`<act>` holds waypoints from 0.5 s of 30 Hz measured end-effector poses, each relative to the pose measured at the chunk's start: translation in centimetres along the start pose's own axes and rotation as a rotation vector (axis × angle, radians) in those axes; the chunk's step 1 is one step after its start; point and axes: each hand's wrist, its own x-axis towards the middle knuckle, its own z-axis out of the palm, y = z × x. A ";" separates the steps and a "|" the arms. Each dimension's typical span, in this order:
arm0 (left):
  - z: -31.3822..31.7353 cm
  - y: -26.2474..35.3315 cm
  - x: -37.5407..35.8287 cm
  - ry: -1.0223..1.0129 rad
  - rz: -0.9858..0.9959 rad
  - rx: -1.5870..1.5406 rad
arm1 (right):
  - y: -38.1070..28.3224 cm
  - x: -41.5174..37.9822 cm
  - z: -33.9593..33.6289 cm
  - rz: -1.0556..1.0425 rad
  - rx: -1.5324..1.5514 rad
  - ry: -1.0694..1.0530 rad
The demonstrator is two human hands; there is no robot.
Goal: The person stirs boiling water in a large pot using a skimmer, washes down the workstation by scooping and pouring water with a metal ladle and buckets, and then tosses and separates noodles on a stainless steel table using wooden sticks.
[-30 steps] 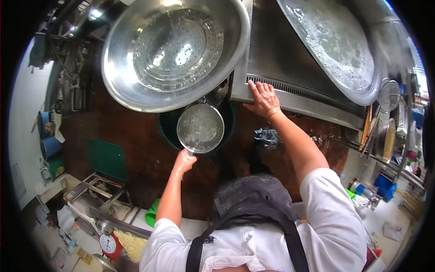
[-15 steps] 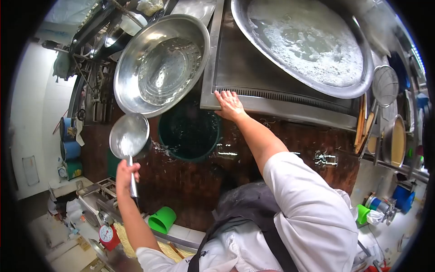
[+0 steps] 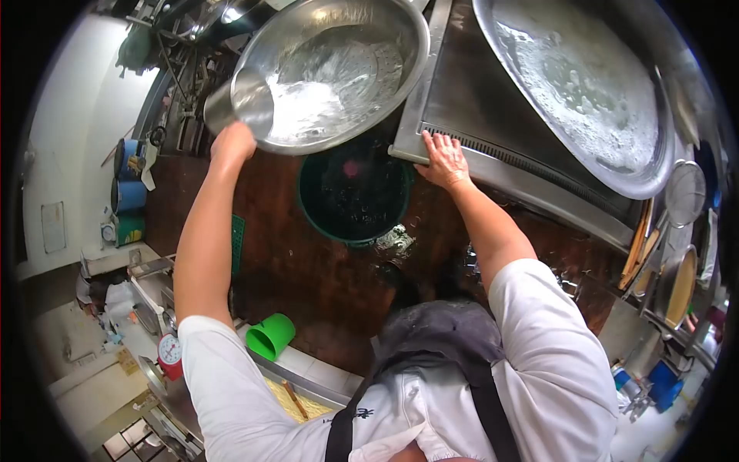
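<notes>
My left hand [image 3: 233,144] is closed, gripping the large metal ladle [image 3: 252,104], which is tilted at the near left rim of a wide metal basin [image 3: 339,137]. Water pours from the ladle into the basin, which holds clear, stirred-up water. My right hand [image 3: 446,159] lies with fingers spread on the near left corner of the steel stove counter [image 3: 500,100]. A dark green tub [image 3: 354,241] of water stands on the floor below the basin.
A big pan [image 3: 650,181] of foamy, cloudy liquid sits on the counter at the upper right. Wooden sticks and strainers [image 3: 685,192] are at its right. A bright green bucket [image 3: 271,336] and a red scale [image 3: 170,354] are at the lower left. The brown floor looks wet.
My left hand has swung the ladle up and over the basin's rim, and water now pours from it. My right hand stays on the counter edge. The whole view has shifted.
</notes>
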 end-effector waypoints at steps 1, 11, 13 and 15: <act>0.3 0.3 0.1 0.201 0.033 0.028 | -0.2 0.1 0.1 0.002 -0.019 0.009; 11.8 -7.8 -0.2 0.737 0.043 -0.459 | -1.5 0.8 0.8 0.032 -0.131 -0.058; 16.2 -8.3 -3.9 0.445 -0.234 -0.955 | -1.5 1.0 1.1 0.036 -0.140 -0.061; 18.3 -6.9 -8.5 0.068 -0.608 -1.358 | -1.7 1.2 1.5 0.039 -0.179 -0.061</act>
